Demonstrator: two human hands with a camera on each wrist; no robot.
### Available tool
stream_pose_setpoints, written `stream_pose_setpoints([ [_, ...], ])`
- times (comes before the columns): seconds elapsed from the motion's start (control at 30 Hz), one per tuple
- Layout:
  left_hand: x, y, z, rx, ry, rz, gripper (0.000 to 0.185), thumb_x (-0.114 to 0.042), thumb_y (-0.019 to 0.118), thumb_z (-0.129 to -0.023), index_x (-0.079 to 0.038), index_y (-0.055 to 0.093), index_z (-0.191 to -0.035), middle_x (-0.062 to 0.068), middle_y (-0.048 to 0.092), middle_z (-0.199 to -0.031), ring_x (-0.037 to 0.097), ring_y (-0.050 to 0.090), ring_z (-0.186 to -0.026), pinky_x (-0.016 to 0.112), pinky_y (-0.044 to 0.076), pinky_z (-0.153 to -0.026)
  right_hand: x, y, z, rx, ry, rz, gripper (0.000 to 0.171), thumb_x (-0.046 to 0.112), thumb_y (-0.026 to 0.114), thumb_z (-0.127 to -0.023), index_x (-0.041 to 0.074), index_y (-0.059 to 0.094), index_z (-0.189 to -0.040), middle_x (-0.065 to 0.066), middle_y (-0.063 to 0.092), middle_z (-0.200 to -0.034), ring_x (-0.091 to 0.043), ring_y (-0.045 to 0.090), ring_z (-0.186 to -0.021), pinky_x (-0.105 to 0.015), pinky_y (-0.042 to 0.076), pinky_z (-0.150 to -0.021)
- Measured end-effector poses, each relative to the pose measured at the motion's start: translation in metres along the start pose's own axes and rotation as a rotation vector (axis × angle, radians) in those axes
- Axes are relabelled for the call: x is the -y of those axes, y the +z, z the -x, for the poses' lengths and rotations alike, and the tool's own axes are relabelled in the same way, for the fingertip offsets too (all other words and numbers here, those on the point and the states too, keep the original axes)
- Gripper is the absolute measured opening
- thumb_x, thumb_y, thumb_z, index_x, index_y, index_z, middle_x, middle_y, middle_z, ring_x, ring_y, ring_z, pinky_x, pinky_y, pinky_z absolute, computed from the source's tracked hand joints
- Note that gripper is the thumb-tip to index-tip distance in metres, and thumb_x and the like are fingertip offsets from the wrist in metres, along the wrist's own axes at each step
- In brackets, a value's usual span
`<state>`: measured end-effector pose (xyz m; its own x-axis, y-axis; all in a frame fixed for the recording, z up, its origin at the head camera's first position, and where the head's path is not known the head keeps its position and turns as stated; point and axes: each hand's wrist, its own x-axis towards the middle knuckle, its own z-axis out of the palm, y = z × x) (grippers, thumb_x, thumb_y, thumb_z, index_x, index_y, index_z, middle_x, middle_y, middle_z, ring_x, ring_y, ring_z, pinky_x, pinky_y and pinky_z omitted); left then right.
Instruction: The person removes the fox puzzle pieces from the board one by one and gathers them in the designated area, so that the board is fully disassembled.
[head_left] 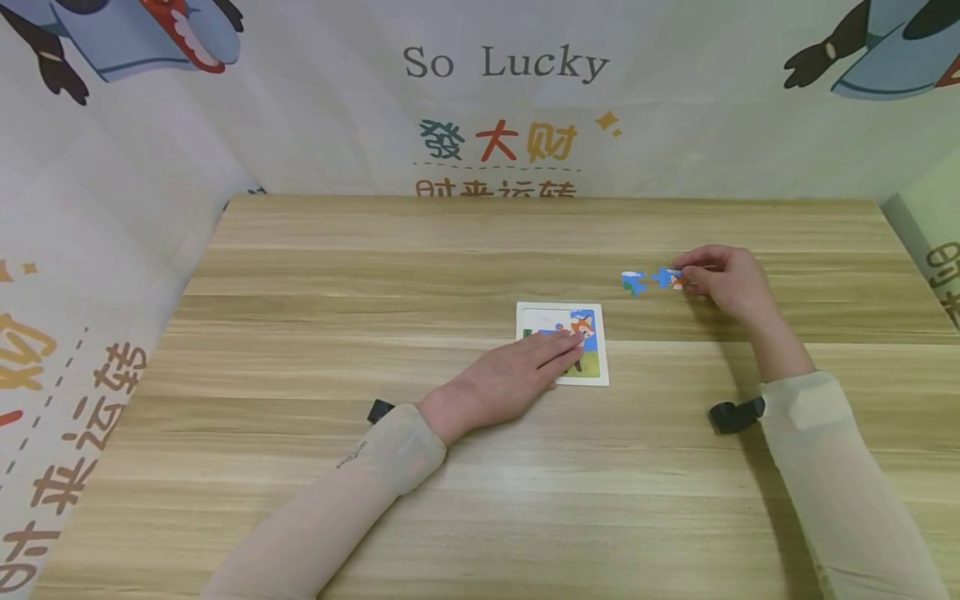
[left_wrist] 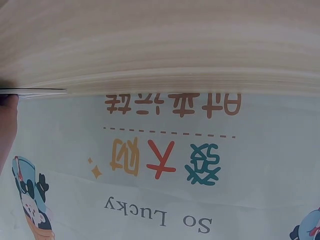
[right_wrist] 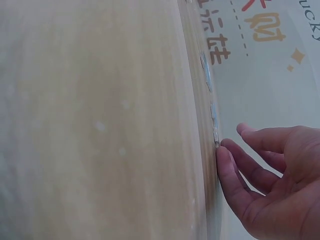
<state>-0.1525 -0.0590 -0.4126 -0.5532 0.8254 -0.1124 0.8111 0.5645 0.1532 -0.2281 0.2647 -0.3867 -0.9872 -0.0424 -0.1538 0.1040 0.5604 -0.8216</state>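
While the flat left hand (head_left: 517, 375) is pressing the square fox puzzle board (head_left: 592, 367), the right hand (head_left: 723, 279) is pinching a blue jigsaw piece (head_left: 666, 277); a weak pinch could drop it.

Head view high above table (head_left: 480, 467); wrist views skimming its surface.

We see a light wooden table (head_left: 315, 467) enclosed by a pale printed backdrop (head_left: 675, 108), which bears "So Lucky", coloured Chinese characters, and cartoon figures in blue at its upper corners.
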Motion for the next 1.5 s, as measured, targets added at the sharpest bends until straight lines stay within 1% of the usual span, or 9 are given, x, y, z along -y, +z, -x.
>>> stream_pose_setpoints([
  [0.37,-0.001,0.000,0.000,-0.002,0.001,-0.004,0.052,-0.025,0.036,-0.109,-0.010,0.025,-0.159,0.003,0.022,-0.167,0.018,0.019,-0.156,0.029,0.013,-0.129,0.002,0.000,0.001,-0.045,-0.016,0.005,0.031,0.010,0.056,-0.101,-0.009,0.061,-0.124,0.031,0.058,-0.082,0.013,0.060,-0.075,-0.007,0.053,-0.068],
  [0.63,-0.001,0.000,0.001,0.001,-0.001,0.001,0.053,-0.025,0.036,-0.109,-0.011,0.025,-0.159,0.003,0.021,-0.168,0.018,0.018,-0.156,0.029,0.012,-0.129,0.008,0.004,0.004,-0.101,-0.053,0.087,0.029,0.017,0.057,-0.100,-0.003,0.067,-0.119,0.014,0.069,-0.093,0.011,0.060,-0.073,-0.011,0.049,-0.065],
  [0.8,-0.001,0.001,0.001,-0.005,0.003,-0.003,0.053,-0.025,0.036,-0.109,-0.010,0.025,-0.159,0.004,0.022,-0.167,0.018,0.019,-0.156,0.029,0.013,-0.129,0.012,0.009,0.005,-0.089,-0.082,0.070,0.028,0.015,0.056,-0.100,-0.004,0.067,-0.118,0.021,0.065,-0.088,0.011,0.060,-0.073,-0.011,0.050,-0.064],
  [0.83,-0.001,0.001,0.001,-0.007,0.004,-0.003,0.053,-0.025,0.036,-0.109,-0.010,0.025,-0.159,0.004,0.022,-0.167,0.018,0.019,-0.156,0.029,0.013,-0.129,0.013,0.011,0.005,-0.087,-0.084,0.070,0.028,0.014,0.057,-0.100,-0.004,0.067,-0.118,0.019,0.066,-0.089,0.011,0.059,-0.072,-0.011,0.050,-0.064],
  [0.9,-0.001,0.001,0.001,-0.010,0.006,-0.002,0.052,-0.025,0.036,-0.109,-0.010,0.026,-0.159,0.004,0.022,-0.167,0.018,0.019,-0.156,0.029,0.013,-0.129,0.015,0.014,0.005,-0.084,-0.092,0.083,0.027,0.014,0.057,-0.100,-0.003,0.068,-0.117,0.007,0.070,-0.095,0.012,0.058,-0.073,-0.010,0.050,-0.064],
  [1.03,-0.001,0.001,0.001,-0.016,0.007,-0.002,0.052,-0.024,0.037,-0.109,-0.010,0.026,-0.158,0.004,0.022,-0.167,0.018,0.020,-0.156,0.029,0.014,-0.129,0.018,0.021,0.006,-0.073,-0.098,0.107,0.027,0.015,0.056,-0.101,-0.002,0.068,-0.118,-0.019,0.069,-0.118,0.014,0.055,-0.077,-0.008,0.047,-0.066],
  [1.2,-0.001,0.001,0.000,-0.019,0.006,-0.006,0.052,-0.024,0.037,-0.109,-0.011,0.027,-0.158,0.004,0.023,-0.167,0.019,0.020,-0.155,0.029,0.015,-0.129,0.024,0.030,0.005,-0.052,-0.105,0.102,0.027,0.016,0.058,-0.100,-0.001,0.068,-0.118,-0.025,0.066,-0.124,0.015,0.055,-0.081,-0.007,0.045,-0.071],
  [1.3,0.000,0.001,-0.001,-0.019,0.006,-0.005,0.052,-0.024,0.037,-0.109,-0.011,0.026,-0.159,0.004,0.024,-0.167,0.019,0.021,-0.155,0.029,0.015,-0.129,0.028,0.034,0.005,-0.040,-0.115,0.111,0.027,0.016,0.058,-0.100,0.000,0.069,-0.118,-0.024,0.067,-0.123,0.010,0.056,-0.085,-0.009,0.045,-0.073],
  [1.5,0.001,0.001,-0.002,-0.011,0.006,0.011,0.053,-0.024,0.037,-0.109,-0.011,0.026,-0.159,0.003,0.022,-0.167,0.019,0.020,-0.156,0.029,0.013,-0.129,0.035,0.044,0.005,-0.009,-0.152,0.126,0.027,0.017,0.056,-0.101,-0.001,0.069,-0.118,-0.023,0.068,-0.122,-0.026,0.065,-0.106,-0.011,0.044,-0.074],
])
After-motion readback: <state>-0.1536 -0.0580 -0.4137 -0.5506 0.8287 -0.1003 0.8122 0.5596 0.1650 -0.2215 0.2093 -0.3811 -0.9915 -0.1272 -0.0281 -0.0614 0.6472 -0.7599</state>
